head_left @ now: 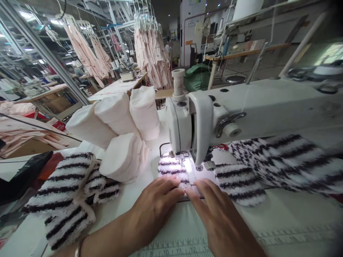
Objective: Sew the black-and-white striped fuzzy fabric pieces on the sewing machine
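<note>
A small piece of fluffy fabric (173, 167) with white and dark stripes lies under the lit needle area of a white sewing machine (182, 125). My left hand (158, 200) presses on its near edge, fingers bent together over it and thumb close by. My right hand (217, 210) rests just right of the piece, its fingers stretched forward beside the metal needle plate (190, 176) and its thumb close to the fabric's corner. Both thumbs nearly meet. The undersides of my fingers are hidden. Another striped piece (238, 182) lies right of the machine's needle head.
Stacks of white padded pieces (120, 157) stand behind my left hand. Joined striped pieces (64, 192) lie at the left. More striped fabric (292, 164) runs under the machine arm. A ruler scale (184, 248) marks the table's front. Pink garments (151, 53) hang beyond.
</note>
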The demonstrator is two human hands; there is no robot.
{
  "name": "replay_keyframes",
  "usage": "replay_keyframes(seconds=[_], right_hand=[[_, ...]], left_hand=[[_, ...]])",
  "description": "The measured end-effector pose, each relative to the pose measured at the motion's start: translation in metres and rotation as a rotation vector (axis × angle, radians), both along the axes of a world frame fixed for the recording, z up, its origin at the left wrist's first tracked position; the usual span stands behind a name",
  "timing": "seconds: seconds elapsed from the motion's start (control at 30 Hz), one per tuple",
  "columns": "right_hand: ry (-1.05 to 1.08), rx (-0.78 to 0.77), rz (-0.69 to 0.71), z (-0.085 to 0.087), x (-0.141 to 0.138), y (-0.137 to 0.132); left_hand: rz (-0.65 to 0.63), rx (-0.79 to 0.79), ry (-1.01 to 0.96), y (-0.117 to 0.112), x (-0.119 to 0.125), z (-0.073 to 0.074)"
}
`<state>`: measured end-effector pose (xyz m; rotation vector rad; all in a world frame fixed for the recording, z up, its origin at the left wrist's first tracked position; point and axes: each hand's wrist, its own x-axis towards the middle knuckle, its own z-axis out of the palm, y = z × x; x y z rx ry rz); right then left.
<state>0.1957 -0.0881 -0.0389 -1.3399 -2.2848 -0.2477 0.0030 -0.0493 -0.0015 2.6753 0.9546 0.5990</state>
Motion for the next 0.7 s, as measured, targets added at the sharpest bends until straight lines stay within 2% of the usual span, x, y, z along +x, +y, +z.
replay_keyframes(seconds=[0.17, 0.27, 0.37, 0.57, 0.7], right_hand=[[0.114, -0.070, -0.009, 0.009, -0.004, 0.021], [0.084, -0.099, 0.032, 0.014, -0.003, 0.032], [0.038, -0.120, 0.018, 0.016, -0.001, 0.037], [0.049, -0.166, -0.019, 0.009, -0.001, 0.029], [0.140, -0.153, 0.004, -0.001, -0.002, 0.011]], left_hand=[[0.021, 0.021, 0.002, 0.016, 0.004, 0.003], [0.014, 0.068, -0.005, 0.025, 0.002, 0.000], [0.049, 0.127, -0.015, 0.033, -0.001, -0.004], [0.075, 0.240, 0.056, 0.050, -0.005, -0.012], [0.103, 0.246, 0.089, 0.052, -0.004, -0.008]])
